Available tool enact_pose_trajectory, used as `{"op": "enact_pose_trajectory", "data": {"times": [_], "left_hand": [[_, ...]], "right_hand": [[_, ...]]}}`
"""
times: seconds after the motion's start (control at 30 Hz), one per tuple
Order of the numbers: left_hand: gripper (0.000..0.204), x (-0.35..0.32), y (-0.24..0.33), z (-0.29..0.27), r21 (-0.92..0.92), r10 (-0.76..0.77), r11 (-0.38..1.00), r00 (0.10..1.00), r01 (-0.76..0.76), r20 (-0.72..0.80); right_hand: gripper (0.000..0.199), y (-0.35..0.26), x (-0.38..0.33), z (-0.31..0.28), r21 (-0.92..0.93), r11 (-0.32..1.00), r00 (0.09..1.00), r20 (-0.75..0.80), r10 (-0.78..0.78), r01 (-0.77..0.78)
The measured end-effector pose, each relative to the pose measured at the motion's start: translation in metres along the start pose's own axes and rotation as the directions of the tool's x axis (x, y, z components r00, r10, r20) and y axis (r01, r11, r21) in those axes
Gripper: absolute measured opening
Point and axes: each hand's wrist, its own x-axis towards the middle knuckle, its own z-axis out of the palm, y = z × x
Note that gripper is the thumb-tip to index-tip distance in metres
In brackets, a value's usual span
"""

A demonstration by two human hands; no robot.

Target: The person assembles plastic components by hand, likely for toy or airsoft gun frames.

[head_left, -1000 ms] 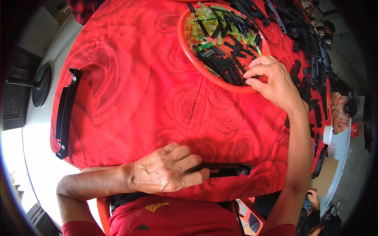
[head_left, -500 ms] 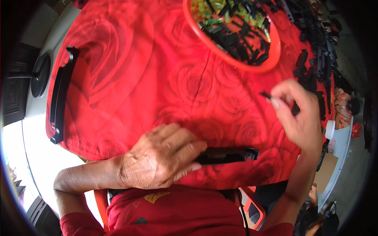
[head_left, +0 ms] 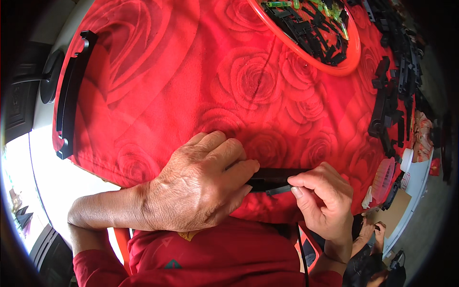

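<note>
My left hand (head_left: 201, 184) is closed over the left part of a long black plastic piece (head_left: 270, 176), which lies near the table's front edge. Its fingers hide that end. At the other end, my right hand (head_left: 325, 198) pinches a small dark strip (head_left: 278, 190) between thumb and forefinger, against the near side of the long piece. How far the two parts touch is hidden by the fingertips. A similar long black piece (head_left: 74, 95) with notched ends lies by the table's left edge.
A red-flowered cloth (head_left: 167, 86) covers the table. At the far right stands an orange-red tray (head_left: 351, 62) with small black parts and green-yellow pieces. Many black parts (head_left: 382, 110) are heaped along the right edge, near a pink basket (head_left: 383, 179). Another person's hands (head_left: 370, 234) show at lower right.
My right hand has come down and left, carrying the small black strip to the long piece. My left hand keeps its hold. The view has shifted, and the tray sits further up and right.
</note>
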Motion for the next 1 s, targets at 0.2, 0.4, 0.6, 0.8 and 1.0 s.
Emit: {"op": "enact_pose_trajectory", "data": {"times": [0.2, 0.4, 0.6, 0.8, 1.0], "left_hand": [[0.031, 0.011, 0.006, -0.005, 0.03, -0.064, 0.998, 0.996, 0.062, 0.062], [0.019, 0.02, 0.009, -0.005, 0.092, -0.063, 0.994, 0.989, 0.051, 0.137], [0.028, 0.009, 0.011, -0.011, 0.136, 0.036, 0.989, 0.992, -0.053, 0.123], [0.036, -0.003, 0.014, -0.018, 0.148, 0.049, 0.987, 0.997, -0.057, 0.063], [0.035, -0.002, 0.014, -0.019, 0.2, 0.061, 0.977, 0.997, -0.071, 0.056]], "right_hand": [[0.015, 0.0, -0.01, 0.007, -0.025, 0.997, 0.992, -0.106, 0.068, -0.071], [0.013, 0.002, -0.019, 0.008, 0.015, 0.991, 0.969, -0.21, 0.13, -0.129], [0.012, 0.034, -0.006, -0.013, 0.006, 0.971, 0.901, -0.373, 0.224, -0.239], [0.013, 0.045, 0.006, -0.021, -0.083, 0.972, 0.967, -0.147, 0.206, -0.22], [0.023, -0.004, 0.004, -0.041, -0.093, 0.991, 0.972, -0.222, 0.076, -0.099]]}}
